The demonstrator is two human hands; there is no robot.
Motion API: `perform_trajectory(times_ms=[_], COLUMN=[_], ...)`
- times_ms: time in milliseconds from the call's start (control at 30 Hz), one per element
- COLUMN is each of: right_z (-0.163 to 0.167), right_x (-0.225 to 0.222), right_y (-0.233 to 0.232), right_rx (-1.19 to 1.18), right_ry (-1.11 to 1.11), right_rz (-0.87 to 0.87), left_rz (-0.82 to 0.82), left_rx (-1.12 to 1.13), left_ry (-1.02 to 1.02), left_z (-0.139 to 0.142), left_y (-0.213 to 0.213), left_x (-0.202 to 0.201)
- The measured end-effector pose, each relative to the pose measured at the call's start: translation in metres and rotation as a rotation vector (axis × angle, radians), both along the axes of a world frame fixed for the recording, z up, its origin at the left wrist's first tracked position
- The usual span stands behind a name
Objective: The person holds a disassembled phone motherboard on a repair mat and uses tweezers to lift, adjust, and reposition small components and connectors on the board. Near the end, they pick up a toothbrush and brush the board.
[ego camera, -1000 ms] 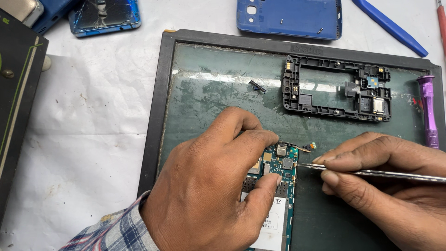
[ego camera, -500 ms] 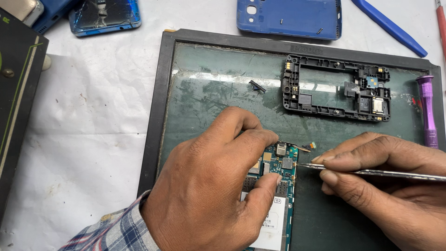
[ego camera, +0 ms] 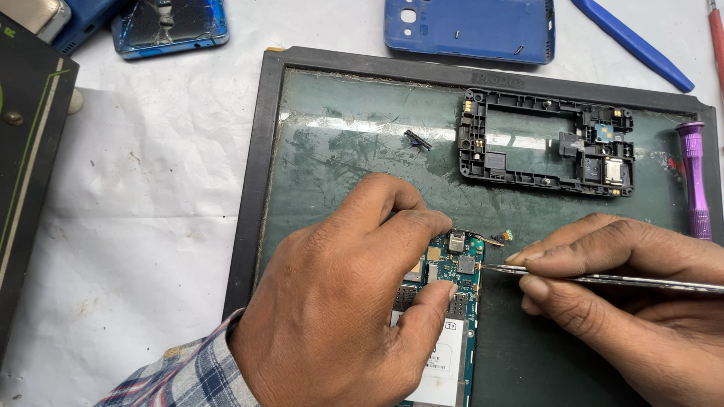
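The left hand (ego camera: 339, 301) is pressing down on a stripped phone body (ego camera: 445, 316) at about six o'clock on the dark green work mat (ego camera: 332, 158), fingers curled over its exposed circuit board, thumb and forefinger pinning the upper edge. The right hand (ego camera: 626, 301), coming in from four o'clock, is closed in a pencil grip on thin metal tweezers (ego camera: 603, 280), whose tip is touching the board's right edge just below a small loose flex part (ego camera: 504, 236).

To do this well, I judge that the left hand should be keeping the board flat and still while the tweezer tip is working only at the connector, levering gently rather than scraping across the components.

At one o'clock on the mat a black plastic mid-frame (ego camera: 543, 143) is lying flat, with a small black clip (ego camera: 417, 139) to its left. A purple screwdriver (ego camera: 692, 177) is resting at three o'clock, a blue back cover (ego camera: 467, 30) and blue pry tool (ego camera: 633, 45) at twelve, and a cracked blue phone (ego camera: 170, 26) at eleven on the white-papered surface (ego camera: 128, 211).

Compared with the earlier frames, almost nothing is changing: both hands are staying where they were and the tweezer tip is remaining at the same spot.
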State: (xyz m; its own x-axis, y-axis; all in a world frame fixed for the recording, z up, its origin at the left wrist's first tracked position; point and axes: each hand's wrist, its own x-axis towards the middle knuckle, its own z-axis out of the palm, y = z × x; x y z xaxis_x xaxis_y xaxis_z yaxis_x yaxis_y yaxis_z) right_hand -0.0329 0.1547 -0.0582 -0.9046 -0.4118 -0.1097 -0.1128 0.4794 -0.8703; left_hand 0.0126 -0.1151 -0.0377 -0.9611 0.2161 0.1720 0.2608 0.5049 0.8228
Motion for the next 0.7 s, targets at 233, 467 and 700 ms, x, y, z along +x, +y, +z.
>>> perform_trajectory(times_ms=[233,467,700], right_z=[-0.0004,0.0005,0.001], right_x=[0.001,0.0006,0.0011], right_y=[-0.0014,-0.002,-0.0011], right_rx=[-0.002,-0.026,-0.001], right_ry=[0.007,-0.001,0.014], right_rz=[-0.011,-0.013,-0.001], left_rz=[0.001,0.002,0.006], left_rx=[-0.009,-0.002,-0.003], left_ry=[0.003,0.016,0.006], left_z=[-0.0008,-0.0016,0.0005], left_y=[0.0015,0.0019,0.0015], left_x=[-0.0003,-0.0003,0.0001])
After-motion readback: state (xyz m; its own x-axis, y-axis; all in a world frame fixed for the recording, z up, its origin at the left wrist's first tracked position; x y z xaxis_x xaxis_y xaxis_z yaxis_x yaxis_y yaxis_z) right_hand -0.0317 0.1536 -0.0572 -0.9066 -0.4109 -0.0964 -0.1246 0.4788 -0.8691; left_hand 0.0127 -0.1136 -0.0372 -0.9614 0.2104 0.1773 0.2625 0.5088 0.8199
